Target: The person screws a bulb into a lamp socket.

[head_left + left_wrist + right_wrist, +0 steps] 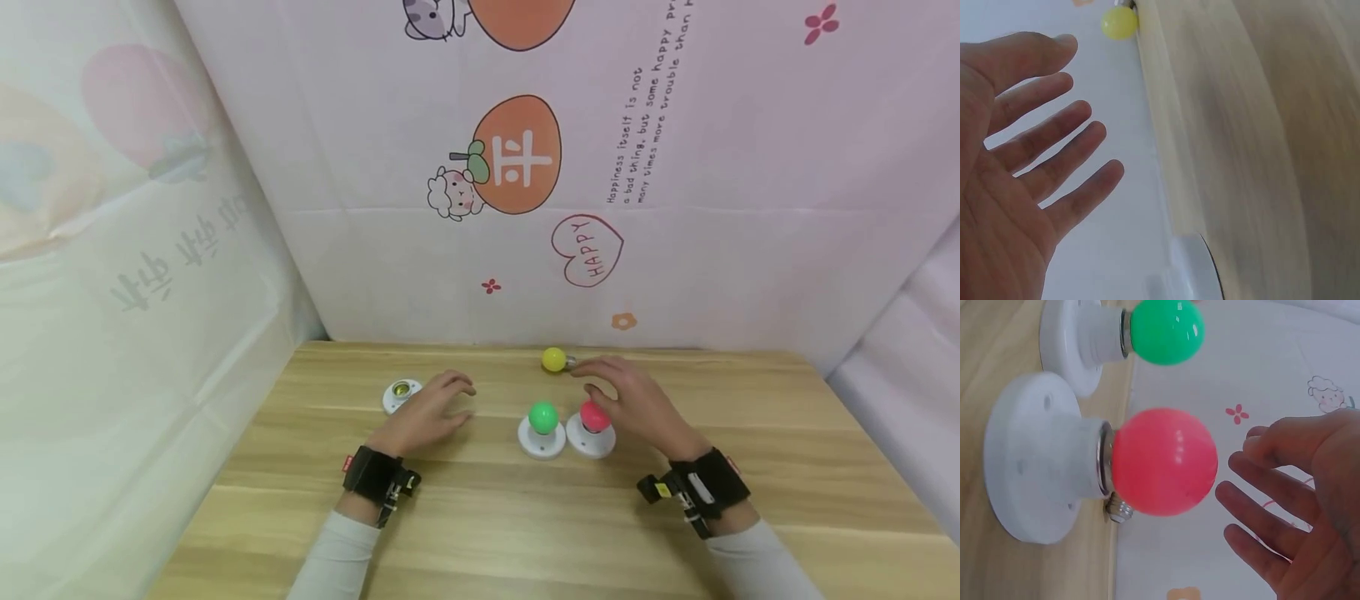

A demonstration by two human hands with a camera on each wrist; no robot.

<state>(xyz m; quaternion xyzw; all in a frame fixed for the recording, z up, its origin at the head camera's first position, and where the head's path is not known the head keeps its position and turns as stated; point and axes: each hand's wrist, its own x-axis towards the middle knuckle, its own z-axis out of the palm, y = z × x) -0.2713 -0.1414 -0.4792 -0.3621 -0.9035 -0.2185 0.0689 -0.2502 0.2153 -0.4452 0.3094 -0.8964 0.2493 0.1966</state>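
My right hand point(637, 404) hovers with loosely bent fingers and holds nothing. Below its thumb, a red light bulb point(595, 416) stands in a white round lamp holder point(591, 447); a gap shows between fingers and bulb in the right wrist view. Beyond the fingertips, close to them, a yellow light bulb point(554, 359) lies on its side. Just left of the red one, a green light bulb point(543, 417) sits upright in another white lamp holder point(542, 449). The left hand point(423, 417), fingers spread and relaxed, partly covers a third lamp holder point(393, 400) whose metal socket shows, with no bulb.
Everything lies on a wood-grain table point(480, 525). A printed white cloth point(390, 267) hangs along its back edge, and more cloth point(225, 350) hangs at the left. Black straps with small cameras point(708, 483) circle both wrists.
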